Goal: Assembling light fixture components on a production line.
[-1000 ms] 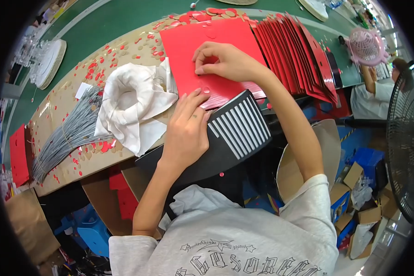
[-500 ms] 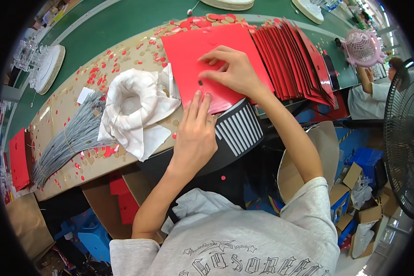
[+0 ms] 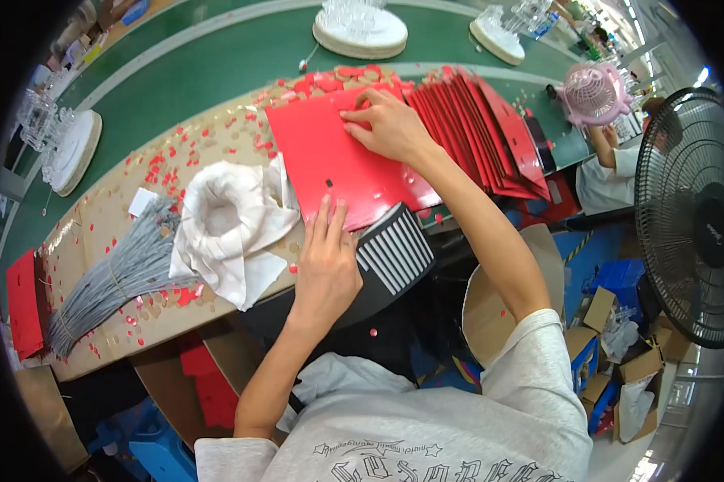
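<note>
A flat red sheet (image 3: 338, 161) of card or plastic lies on the bench in front of me, with a small dark slot (image 3: 328, 183) near its lower left part. My left hand (image 3: 328, 269) rests at the sheet's near edge, its fingers stretched out and pressing lightly on it. Over the far half of the sheet, my right hand (image 3: 384, 124) is bent, with thumb and forefinger drawn together in a pinch. Whatever sits between those fingertips is too small to make out. A row of folded red sheets (image 3: 474, 132) stands just right of it.
Left of the sheet are a bundled white cloth (image 3: 221, 217) and a bundle of grey ties (image 3: 117, 273). Red and brown discs (image 3: 169, 161) litter the brown bench cover. A black grille (image 3: 396, 253) sits at the near edge. A large black fan (image 3: 691, 217) stands right.
My right hand has moved from beside the dark slot to the far part of the sheet, and its fingers have closed together. The left hand stays at the near edge. The whole view has shifted.
</note>
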A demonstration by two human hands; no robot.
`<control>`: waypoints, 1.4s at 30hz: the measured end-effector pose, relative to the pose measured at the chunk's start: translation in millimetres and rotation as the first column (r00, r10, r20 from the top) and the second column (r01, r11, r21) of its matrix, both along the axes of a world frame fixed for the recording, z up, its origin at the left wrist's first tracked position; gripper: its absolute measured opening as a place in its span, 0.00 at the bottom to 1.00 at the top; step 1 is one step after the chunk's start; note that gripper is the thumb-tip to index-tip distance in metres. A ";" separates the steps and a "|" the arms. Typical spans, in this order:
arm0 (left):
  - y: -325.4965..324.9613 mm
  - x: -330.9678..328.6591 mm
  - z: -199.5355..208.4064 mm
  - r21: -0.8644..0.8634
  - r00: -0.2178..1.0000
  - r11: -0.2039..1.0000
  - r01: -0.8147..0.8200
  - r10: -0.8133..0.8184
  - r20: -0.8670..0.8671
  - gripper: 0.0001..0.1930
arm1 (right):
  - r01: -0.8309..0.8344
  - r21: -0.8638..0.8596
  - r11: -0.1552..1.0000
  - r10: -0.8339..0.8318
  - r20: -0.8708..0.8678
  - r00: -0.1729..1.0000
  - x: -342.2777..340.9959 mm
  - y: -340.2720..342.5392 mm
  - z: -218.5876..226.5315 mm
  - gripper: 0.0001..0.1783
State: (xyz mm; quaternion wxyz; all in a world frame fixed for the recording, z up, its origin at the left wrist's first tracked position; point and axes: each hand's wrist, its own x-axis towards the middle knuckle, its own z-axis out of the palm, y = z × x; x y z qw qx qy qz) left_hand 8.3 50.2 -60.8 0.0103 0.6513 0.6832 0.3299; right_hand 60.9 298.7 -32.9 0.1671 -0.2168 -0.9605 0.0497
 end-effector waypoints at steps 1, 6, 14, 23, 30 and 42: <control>-0.4 -0.5 -2.3 0.009 1.000 1.000 0.001 -0.001 0.006 0.09 | -0.037 0.031 0.999 0.039 -0.035 0.999 -1.0 1.2 1.1 0.16; -3.2 0.6 -4.6 0.020 1.000 1.000 0.016 -0.016 0.000 0.08 | 0.180 0.250 0.952 -0.168 -0.067 0.984 -8.0 -1.9 -21.4 0.24; -0.8 5.8 -7.9 0.038 0.999 0.999 0.024 -0.025 0.030 0.08 | 0.079 0.068 0.995 -0.077 -0.039 0.996 -9.0 15.0 -13.4 0.16; 3.2 -7.3 -12.7 0.058 0.999 0.998 -0.002 0.000 0.039 0.08 | -0.122 0.088 0.989 0.101 0.216 0.971 -53.4 63.3 -0.7 0.37; 4.1 10.3 -18.3 0.088 0.997 0.996 -0.003 0.010 -0.071 0.19 | -0.112 0.350 0.930 0.142 -0.062 0.988 -19.3 31.6 46.7 0.29; -4.8 12.7 -16.6 0.095 0.996 0.995 -0.002 0.010 -0.088 0.14 | -0.142 0.512 0.847 0.262 -0.170 0.950 -9.3 23.8 43.6 0.16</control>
